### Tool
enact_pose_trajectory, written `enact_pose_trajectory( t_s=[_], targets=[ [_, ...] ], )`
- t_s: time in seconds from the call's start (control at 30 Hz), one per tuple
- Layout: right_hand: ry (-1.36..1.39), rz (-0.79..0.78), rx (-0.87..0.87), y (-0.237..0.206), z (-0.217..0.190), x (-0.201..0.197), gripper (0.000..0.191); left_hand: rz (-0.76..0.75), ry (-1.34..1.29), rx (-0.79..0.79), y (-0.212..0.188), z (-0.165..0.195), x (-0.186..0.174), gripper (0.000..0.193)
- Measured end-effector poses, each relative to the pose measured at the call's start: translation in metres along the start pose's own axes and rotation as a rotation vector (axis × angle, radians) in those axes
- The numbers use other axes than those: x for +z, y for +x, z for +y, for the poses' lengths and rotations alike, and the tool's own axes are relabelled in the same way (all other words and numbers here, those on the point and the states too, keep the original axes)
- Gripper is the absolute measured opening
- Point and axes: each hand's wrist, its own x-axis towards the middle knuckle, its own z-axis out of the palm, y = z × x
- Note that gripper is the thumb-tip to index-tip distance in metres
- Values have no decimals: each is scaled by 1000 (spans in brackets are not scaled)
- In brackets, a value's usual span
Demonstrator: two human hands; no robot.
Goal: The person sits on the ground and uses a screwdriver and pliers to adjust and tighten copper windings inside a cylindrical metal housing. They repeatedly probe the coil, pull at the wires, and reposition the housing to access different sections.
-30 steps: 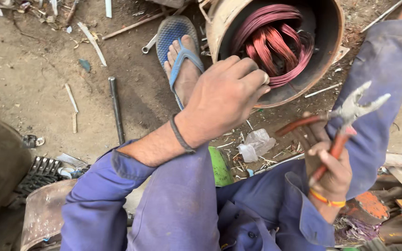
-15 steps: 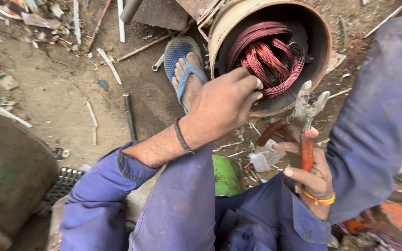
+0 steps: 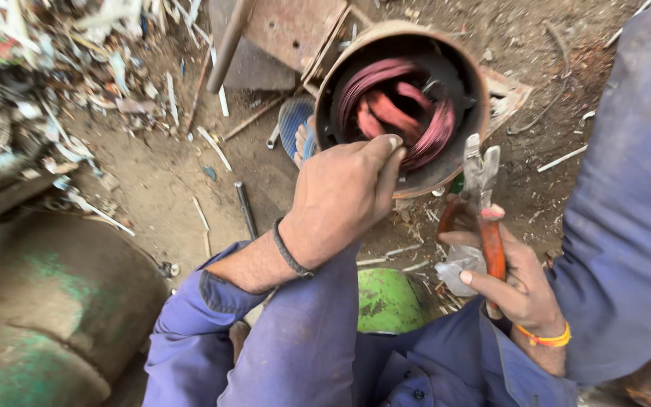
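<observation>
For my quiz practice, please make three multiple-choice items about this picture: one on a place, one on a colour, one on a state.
1. Where is the left hand?
A. on the drum rim
B. on the ground
C. on the knee

2. What colour are the wire coils in the drum?
A. green
B. pinkish red
C. white

3. What does the right hand hold?
A. nothing
B. a hammer
C. pliers

Answers:
1 A, its fingers rest on the rim at the opening.
2 B, pinkish-red loops fill the inside.
3 C, fingers wrap the orange handles.
</observation>
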Motion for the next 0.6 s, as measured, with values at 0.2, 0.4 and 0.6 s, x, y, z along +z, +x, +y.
enact_pose_trajectory(
  t_s=[0.2, 0.4, 0.6],
  targets=[
    [-19, -83, -17, 1, 1, -12, 88, -91, -105, -126, 23, -2, 10, 16],
    [-261, -161, -187, 2, 10, -25, 70, -288, -302, -444, 36, -14, 4, 15],
    [-346, -174, -158, 4, 13, -26, 84, -130, -158, -309, 29, -1, 5, 14]
  ],
)
